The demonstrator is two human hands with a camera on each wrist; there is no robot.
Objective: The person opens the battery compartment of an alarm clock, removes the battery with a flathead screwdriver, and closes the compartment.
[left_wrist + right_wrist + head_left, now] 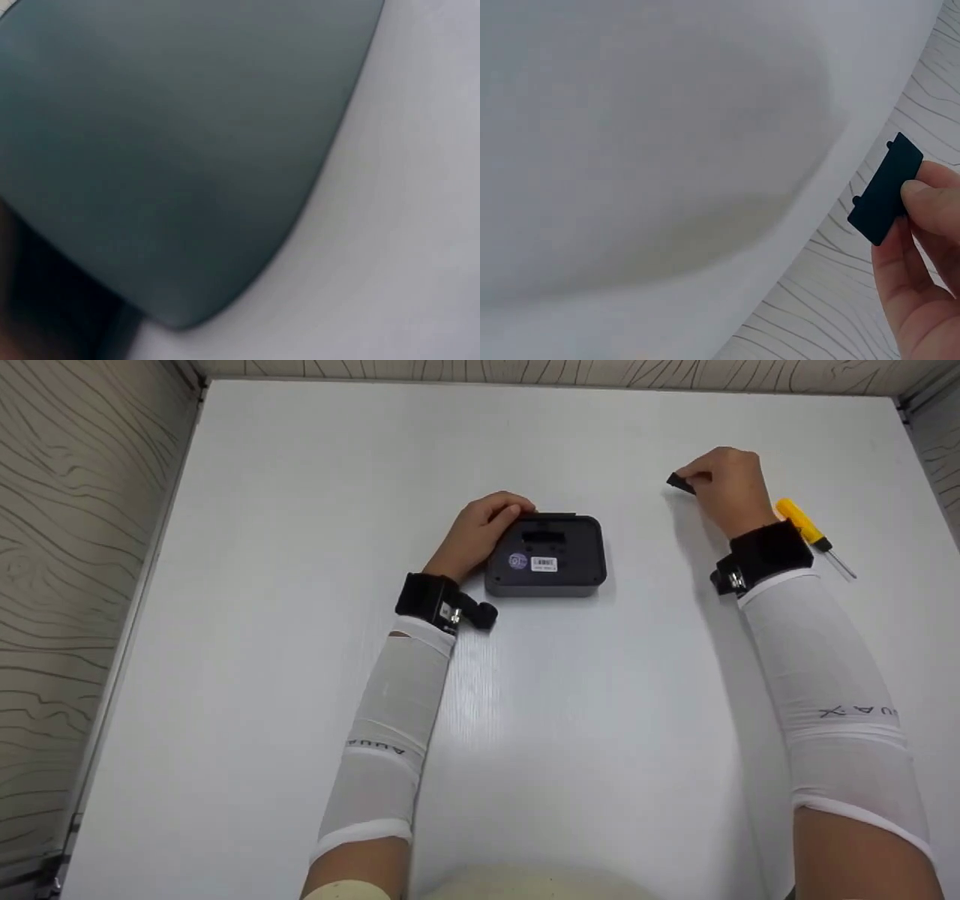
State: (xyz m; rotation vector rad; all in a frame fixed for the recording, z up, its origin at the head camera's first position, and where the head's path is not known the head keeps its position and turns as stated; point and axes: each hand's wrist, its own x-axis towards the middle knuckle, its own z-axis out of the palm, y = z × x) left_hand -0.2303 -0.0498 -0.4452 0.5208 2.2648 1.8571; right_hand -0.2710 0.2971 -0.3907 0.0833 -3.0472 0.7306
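Person's L hand (480, 525) grips a dark grey device (579, 556), approx. mid-bench, in the far half of the white bench (255, 660). Its fingers bend round the device's far left corner, thumb near the same edge. Device has its labelled face up: a round purple sticker (518, 561), a white barcode label (544, 564) next to it, and a dark recess (544, 537) just beyond both. L wrist cam is blurred & very close; the broad smooth dark surface there is prob. one side of the device, w/ pale bench beside it.

R hand (731, 491) is well apart from the device, farther out & to the right, held above the bench. Its fingers pinch a small black cover (885, 191), thumb on the face, other fingers behind. R wrist cam shows the cover clear of the bench, w/ two small tabs along one long edge.

Screwdriver w/ yellow handle (799, 520) lies on the bench just right of the R wrist, shaft pointing to the near right. Both wrists wear black cam straps (772, 551); both forearms, white sleeves (832, 660). Panels w/ wood-grain lines (90, 547) flank the bench.
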